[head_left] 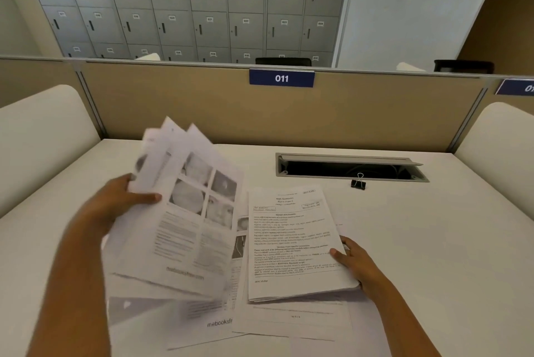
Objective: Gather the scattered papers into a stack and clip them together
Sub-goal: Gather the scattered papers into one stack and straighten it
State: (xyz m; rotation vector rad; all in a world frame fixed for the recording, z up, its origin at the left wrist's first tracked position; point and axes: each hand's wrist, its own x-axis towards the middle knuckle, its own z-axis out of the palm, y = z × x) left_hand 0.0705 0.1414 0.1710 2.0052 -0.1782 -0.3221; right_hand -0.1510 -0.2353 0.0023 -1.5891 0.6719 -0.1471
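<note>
We see the left hand (pixel 122 197) gripping a fanned, motion-blurred sheaf of papers (pixel 185 206), thumb on top, raised off the white desk (pixel 433 241). The right hand (pixel 354 262) pinches the right edge of a text-printed stack (pixel 291 244), thumb over the top sheet. Further loose sheets (pixel 219 322) lie flat beneath both, nearest the viewer. A black binder clip (pixel 358 183) stands apart, just before the open cable tray (pixel 346 168). The divider behind carries a blue label (pixel 281 78) reading 011.
</note>
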